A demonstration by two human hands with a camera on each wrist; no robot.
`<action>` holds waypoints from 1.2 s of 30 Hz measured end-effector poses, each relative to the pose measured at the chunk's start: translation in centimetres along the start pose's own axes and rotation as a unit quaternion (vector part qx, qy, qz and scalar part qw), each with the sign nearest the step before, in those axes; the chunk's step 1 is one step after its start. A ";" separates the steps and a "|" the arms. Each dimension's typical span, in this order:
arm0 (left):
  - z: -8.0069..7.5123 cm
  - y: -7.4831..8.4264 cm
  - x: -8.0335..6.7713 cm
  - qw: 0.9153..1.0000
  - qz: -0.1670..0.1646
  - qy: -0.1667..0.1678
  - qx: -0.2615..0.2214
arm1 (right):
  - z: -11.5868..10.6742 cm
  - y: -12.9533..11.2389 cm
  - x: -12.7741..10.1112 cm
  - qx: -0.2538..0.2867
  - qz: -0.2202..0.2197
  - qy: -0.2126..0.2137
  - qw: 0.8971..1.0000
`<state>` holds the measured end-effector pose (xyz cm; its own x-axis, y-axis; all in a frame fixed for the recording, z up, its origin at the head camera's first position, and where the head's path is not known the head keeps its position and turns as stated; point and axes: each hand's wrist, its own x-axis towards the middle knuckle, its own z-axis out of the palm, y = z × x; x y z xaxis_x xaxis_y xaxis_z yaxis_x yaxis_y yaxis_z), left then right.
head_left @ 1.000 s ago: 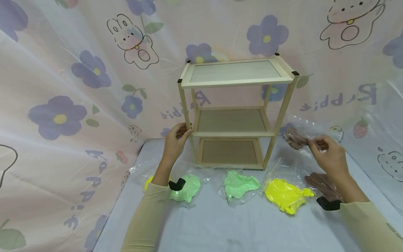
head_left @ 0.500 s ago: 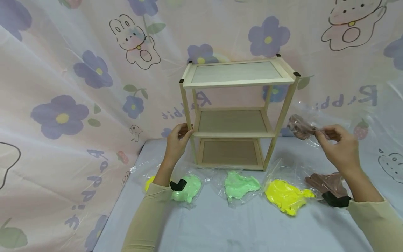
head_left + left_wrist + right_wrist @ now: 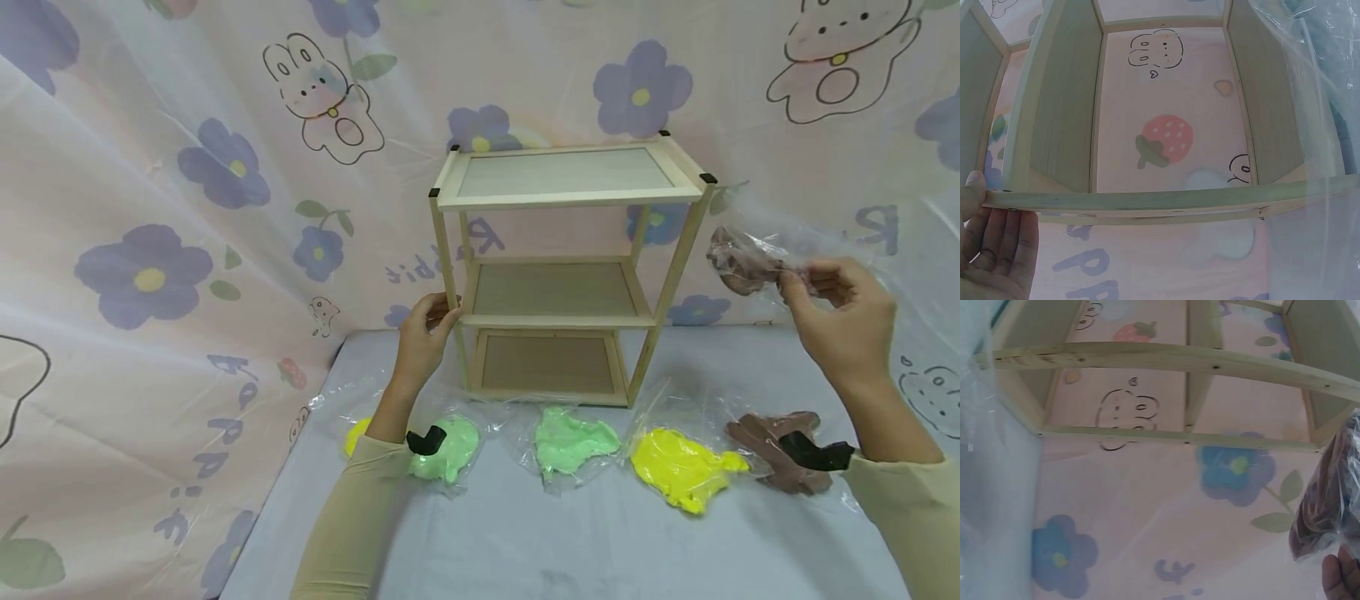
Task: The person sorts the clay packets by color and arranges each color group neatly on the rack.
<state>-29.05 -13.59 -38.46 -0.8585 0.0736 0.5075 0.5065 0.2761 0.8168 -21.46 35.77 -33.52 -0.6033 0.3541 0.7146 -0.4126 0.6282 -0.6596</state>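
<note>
A small three-tier wooden shelf (image 3: 566,172) stands upright on the table. My left hand (image 3: 422,342) grips its front left post beside the middle tier; in the left wrist view the thumb is on one side of the post (image 3: 1147,200) and the fingers on the other. My right hand (image 3: 847,325) pinches a clear plastic bag of brown clay-like stuff (image 3: 741,262). That bag is raised off the table, to the right of the shelf and apart from it. In the right wrist view, only some fingertips (image 3: 1333,578) show below the brown bag (image 3: 1325,500).
In front of the shelf lie flat clear bags of soft stuff: yellow (image 3: 356,435) and green (image 3: 453,458) by the left forearm, another green (image 3: 573,442), another yellow (image 3: 682,467), and brown (image 3: 780,437) under the right wrist. A patterned curtain (image 3: 405,67) hangs behind.
My right hand has lifted the bag of brown stuff upward and to the right, away from the table. The left hand stays on the shelf post.
</note>
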 end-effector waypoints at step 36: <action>0.1 -0.9 0.3 1.000 -0.003 0.003 0.017 | 3.2 -9.5 5.8 0.138 -0.116 0.089 0.980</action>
<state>-29.75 -13.73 -39.13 -0.8609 0.0662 0.5044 0.4984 0.3086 0.8102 -23.23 29.61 -23.84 -0.3535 0.3545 0.8657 -0.7080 0.5034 -0.4953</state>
